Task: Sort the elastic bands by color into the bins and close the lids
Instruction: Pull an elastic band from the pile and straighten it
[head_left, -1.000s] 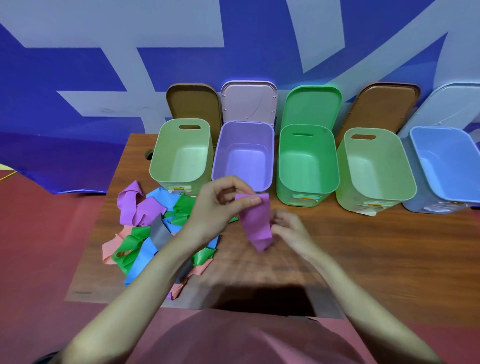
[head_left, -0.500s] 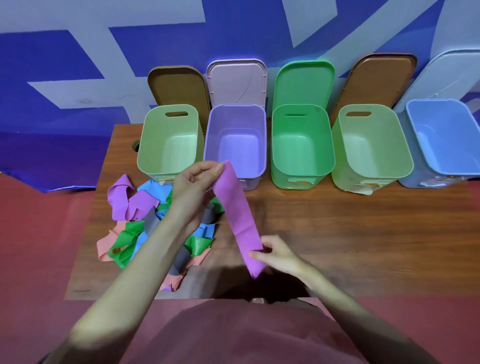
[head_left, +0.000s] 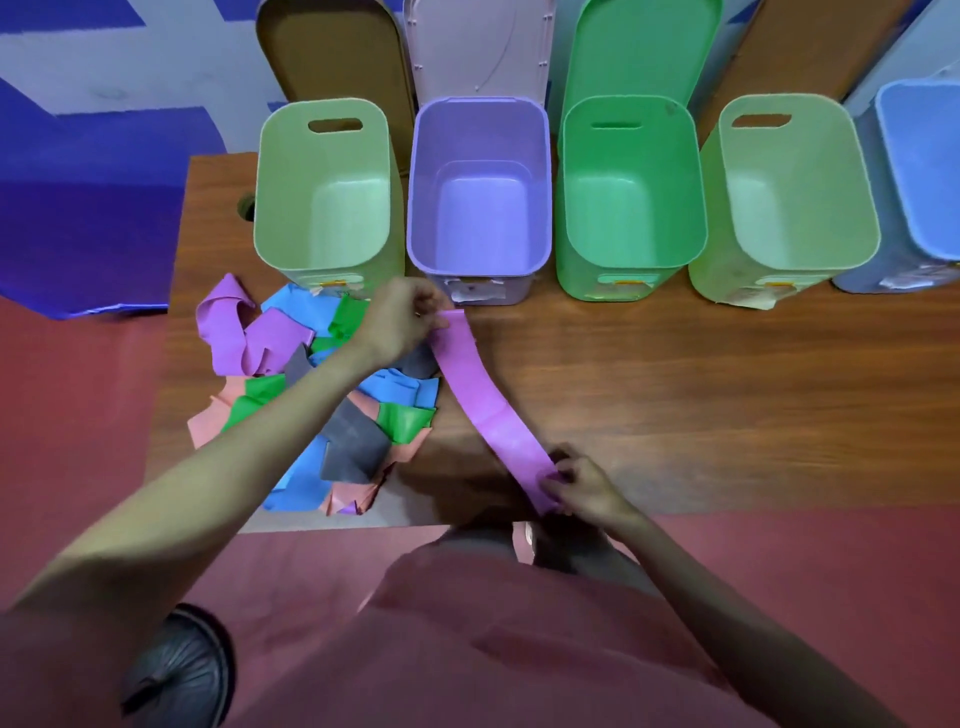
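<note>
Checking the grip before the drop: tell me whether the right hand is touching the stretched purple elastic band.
Touching. The head view shows the right hand pinching the near end of the stretched purple elastic band.

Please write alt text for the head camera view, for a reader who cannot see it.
A person's left hand and right hand pinch the two ends of a flat purple elastic band, stretched over a brown wooden table. A pile of mixed coloured bands lies left; five open plastic bins stand behind, the purple bin second from left.

- Wooden table (head_left: 727, 395): brown top.
- Five open bins along its far edge: light green (head_left: 324, 260), purple (head_left: 478, 265), green (head_left: 631, 260), light green (head_left: 789, 260), blue (head_left: 919, 249).
- Pile of coloured elastic bands (head_left: 311, 410): near-left corner.
</note>
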